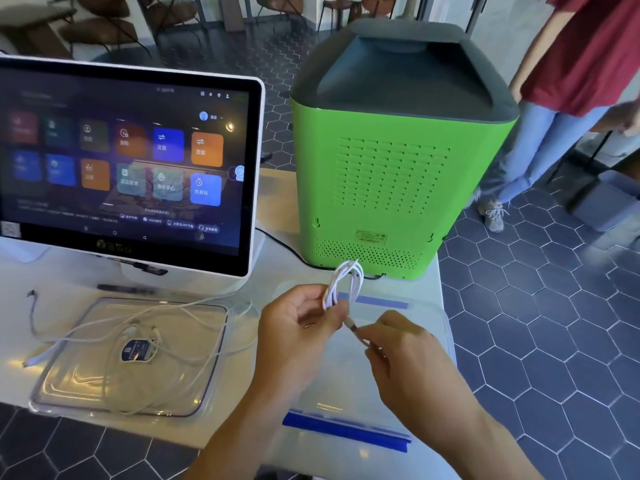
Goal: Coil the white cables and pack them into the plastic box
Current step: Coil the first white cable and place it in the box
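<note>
Two hands, left hand [298, 317] and right hand [398, 344], both pinching one coiled white cable [343, 285].

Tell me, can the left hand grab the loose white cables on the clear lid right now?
Probably not yet. The left hand is pinching the coiled cable. Nothing blocks the way to the loose cables on the lid; it just needs emptying first.

A touchscreen terminal [124, 168] is standing at ten o'clock on the table [429, 271], with a vented machine [391, 188] sitting at one o'clock. A lid [131, 358] is lying at eight o'clock, loose cables [104, 332] sprawling on it. A plastic box [363, 393] is sitting at five o'clock.
</note>
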